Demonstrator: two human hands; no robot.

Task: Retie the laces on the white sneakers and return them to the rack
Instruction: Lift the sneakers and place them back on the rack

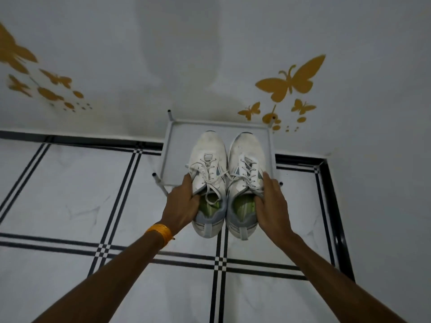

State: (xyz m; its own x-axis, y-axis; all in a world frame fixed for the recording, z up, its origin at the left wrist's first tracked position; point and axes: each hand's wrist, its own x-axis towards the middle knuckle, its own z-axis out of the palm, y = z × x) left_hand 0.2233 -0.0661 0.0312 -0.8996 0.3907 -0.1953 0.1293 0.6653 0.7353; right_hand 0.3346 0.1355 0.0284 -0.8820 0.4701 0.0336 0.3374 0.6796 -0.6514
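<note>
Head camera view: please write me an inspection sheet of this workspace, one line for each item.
Surface: white tiled floor with black stripe lines; small white metal-frame rack against the wall.
Job's things: left white lace-up sneaker and right white lace-up sneaker, side by side, toes over the rack, heels past its front edge; laces look loose on both, a bow cannot be confirmed.
Clutter: nothing seen.
Grippers: left hand grips the left sneaker's collar, fingers inside; right hand grips the right sneaker's collar. Orange band on the left wrist.
Cables: nothing seen.
Surroundings: white wall with golden butterfly stickers; black skirting.
</note>
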